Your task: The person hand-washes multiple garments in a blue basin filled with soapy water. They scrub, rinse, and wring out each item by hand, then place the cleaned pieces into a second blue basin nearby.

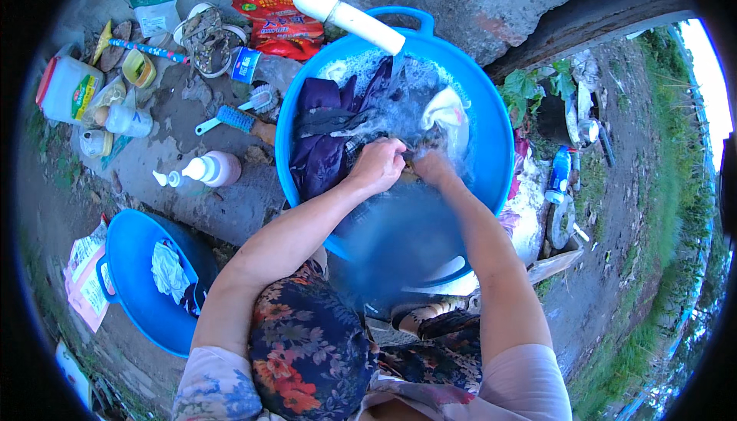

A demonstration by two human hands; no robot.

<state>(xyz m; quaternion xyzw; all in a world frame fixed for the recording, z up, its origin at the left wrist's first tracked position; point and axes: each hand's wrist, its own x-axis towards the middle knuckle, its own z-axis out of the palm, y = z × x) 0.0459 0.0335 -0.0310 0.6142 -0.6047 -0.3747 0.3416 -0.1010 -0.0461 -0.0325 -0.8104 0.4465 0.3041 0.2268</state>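
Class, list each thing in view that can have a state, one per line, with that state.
Left hand: curled shut on clothes
Right hand: inside big tub; blurred, grip unclear
Clothes: wet, bunched
Big tub: holding clothes and suds
Small tub: holding cloth
Blue brush: lying down
Pump bottle: upright, pump fitted
Red bag: creased
Pipe: bent

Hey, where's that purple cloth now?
In the head view, the purple cloth lies in the big blue tub's left side, beside the left hand.
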